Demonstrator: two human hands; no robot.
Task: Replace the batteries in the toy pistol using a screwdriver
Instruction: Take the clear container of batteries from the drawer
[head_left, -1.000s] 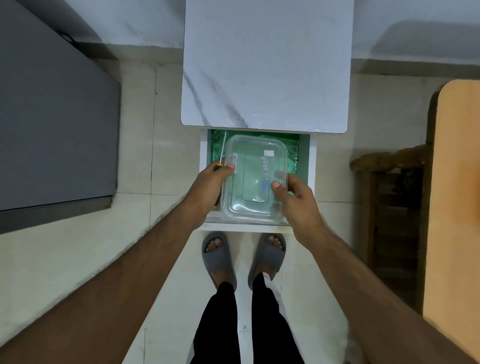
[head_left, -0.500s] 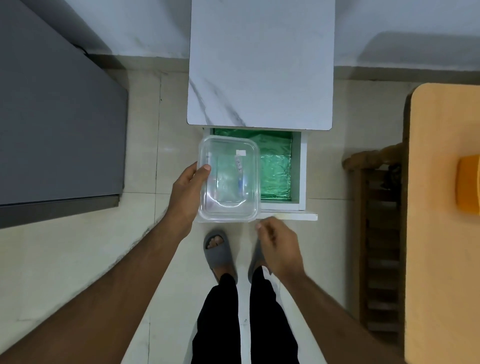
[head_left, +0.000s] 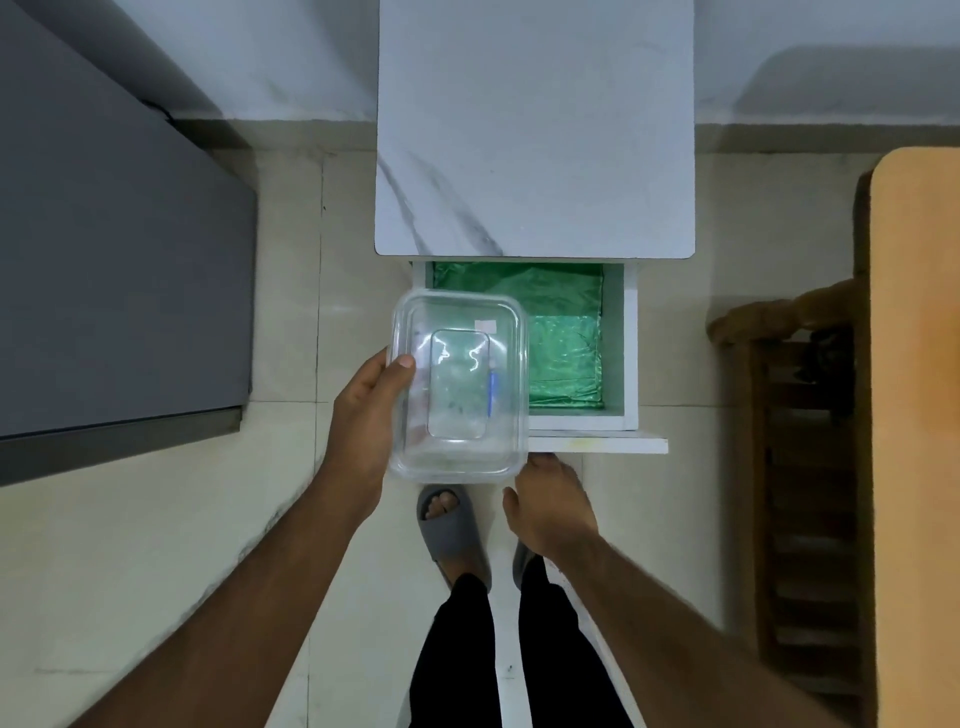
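Clear lidded box held over the open drawer's near-left corner.

The left hand (head_left: 363, 410) grips the clear plastic box (head_left: 460, 384), thumb on the lid, fingers hidden beneath. The right hand (head_left: 553, 506) hangs just below the drawer (head_left: 628, 353) front, fingers hidden, so I cannot tell their state. A blue-handled tool (head_left: 492, 389), blurred, lies inside the box.

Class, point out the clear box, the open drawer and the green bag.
clear box (head_left: 460, 384), head view, middle of lid.
open drawer (head_left: 630, 353), head view, right wall.
green bag (head_left: 563, 338), head view, crinkled surface.
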